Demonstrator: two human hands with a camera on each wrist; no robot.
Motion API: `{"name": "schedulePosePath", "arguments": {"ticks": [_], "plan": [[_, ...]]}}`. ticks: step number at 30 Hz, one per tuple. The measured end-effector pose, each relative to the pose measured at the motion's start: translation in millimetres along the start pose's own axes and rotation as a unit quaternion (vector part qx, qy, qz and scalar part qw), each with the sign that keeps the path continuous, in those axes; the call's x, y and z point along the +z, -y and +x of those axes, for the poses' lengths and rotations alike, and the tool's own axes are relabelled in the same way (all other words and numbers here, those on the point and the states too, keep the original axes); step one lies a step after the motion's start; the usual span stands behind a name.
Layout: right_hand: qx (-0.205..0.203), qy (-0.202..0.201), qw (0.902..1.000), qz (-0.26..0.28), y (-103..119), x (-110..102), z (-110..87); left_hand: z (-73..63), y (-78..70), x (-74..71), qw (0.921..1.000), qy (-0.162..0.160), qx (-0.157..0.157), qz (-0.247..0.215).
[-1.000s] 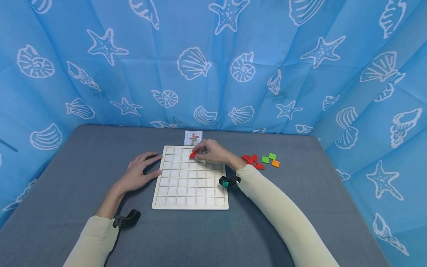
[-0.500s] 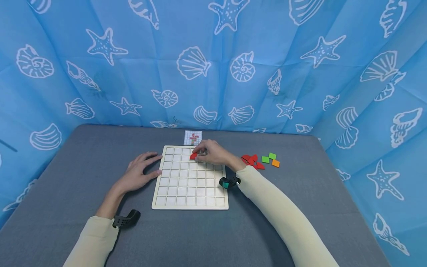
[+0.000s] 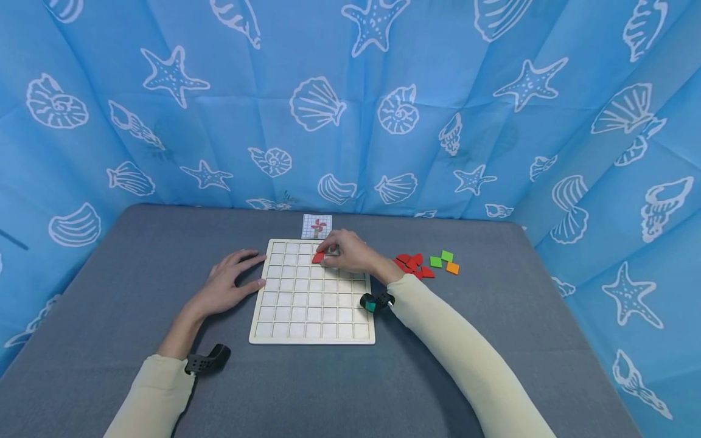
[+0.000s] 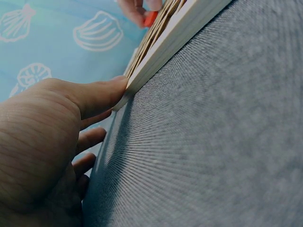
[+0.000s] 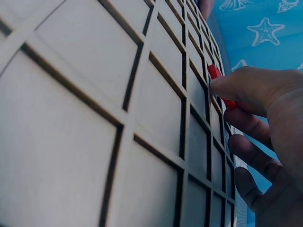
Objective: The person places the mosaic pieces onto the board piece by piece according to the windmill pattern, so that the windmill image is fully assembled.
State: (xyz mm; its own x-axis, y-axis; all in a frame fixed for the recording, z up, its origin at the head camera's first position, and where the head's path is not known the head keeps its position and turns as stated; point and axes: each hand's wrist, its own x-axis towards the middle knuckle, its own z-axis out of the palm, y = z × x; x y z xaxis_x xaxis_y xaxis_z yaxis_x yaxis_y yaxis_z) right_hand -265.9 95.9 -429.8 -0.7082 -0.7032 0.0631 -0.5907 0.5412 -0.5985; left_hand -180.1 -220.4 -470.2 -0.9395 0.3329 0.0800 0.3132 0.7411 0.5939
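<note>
Wooden board, woven cloth

A curtained-off work corner; whether home or lab, I cannot tell. A blue fabric curtain with white seashell and starfish prints spans the upper frame, behind a grey cloth-topped bench below.

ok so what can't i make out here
Head view: part of the grid board, covered by right hand.
Head view: count of loose red pieces, bunched together.
Head view: pattern card, details too small.
Left wrist view: held red piece, partly blocked by right hand.
Right wrist view: left hand, mostly cut off by top edge.
</note>
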Motion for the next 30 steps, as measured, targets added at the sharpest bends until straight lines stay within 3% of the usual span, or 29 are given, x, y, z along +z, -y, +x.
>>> {"name": "schedulePosePath", "arguments": {"ticks": [14, 30], "plan": [[0.0, 0.015, 0.9996, -0.022, 0.9, 0.0, 0.0, -1.7, -2.8, -0.4, 1.0, -0.003, 0.006, -0.004], [-0.002, 0.013, 0.9999, -0.01, 0.3, -0.8, 0.6, -2.5, -6.4, -2.4, 1.0, -0.003, -0.001, -0.007]]}}
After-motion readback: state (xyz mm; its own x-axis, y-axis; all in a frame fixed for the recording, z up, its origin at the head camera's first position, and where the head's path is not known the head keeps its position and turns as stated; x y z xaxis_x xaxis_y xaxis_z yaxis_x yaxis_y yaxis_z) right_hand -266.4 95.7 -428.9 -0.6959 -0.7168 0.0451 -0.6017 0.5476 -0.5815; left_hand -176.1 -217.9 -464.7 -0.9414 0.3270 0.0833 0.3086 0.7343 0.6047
